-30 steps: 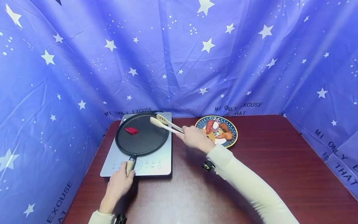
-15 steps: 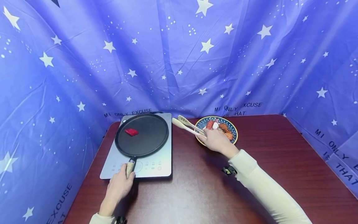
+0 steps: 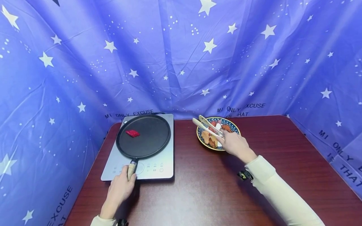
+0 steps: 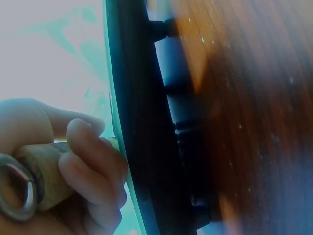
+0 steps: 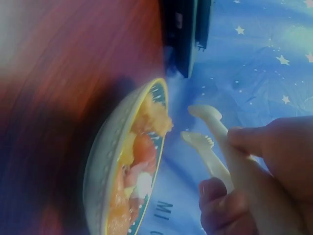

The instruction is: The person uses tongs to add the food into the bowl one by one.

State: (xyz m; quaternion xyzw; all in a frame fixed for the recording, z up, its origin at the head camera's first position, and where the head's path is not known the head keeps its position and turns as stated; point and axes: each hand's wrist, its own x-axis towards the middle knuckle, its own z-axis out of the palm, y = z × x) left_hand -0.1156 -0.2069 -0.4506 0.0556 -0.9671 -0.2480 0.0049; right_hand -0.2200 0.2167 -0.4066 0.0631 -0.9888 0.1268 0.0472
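Holding the tongs (image 5: pixel 242 166) above the plate (image 5: pixel 105 161) of food (image 3: pixel 205 137) on the bench (image 3: pixel 198 194), the right hand (image 3: pixel 237 145) has its fingers (image 5: pixel 230 210) bent around them, while the left hand (image 3: pixel 120 185) grasps the handle (image 3: pixel 131 169) of the black pan (image 3: pixel 147 141) on the cooktop (image 3: pixel 167 163).

Head camera up high, facing forward and down: wide shot, surface (image 3: pixel 192 194) to starry curtain (image 3: pixel 181 62). Left wrist view, right in tight, tipped sideways, on pan handle (image 4: pixel 49 178) and hotplate (image 4: pixel 142 122) edge; head shares both. Right wrist view, close, low, also tipped: plate (image 5: pixel 100 166), tongs (image 5: pixel 239 166), both shared with head.
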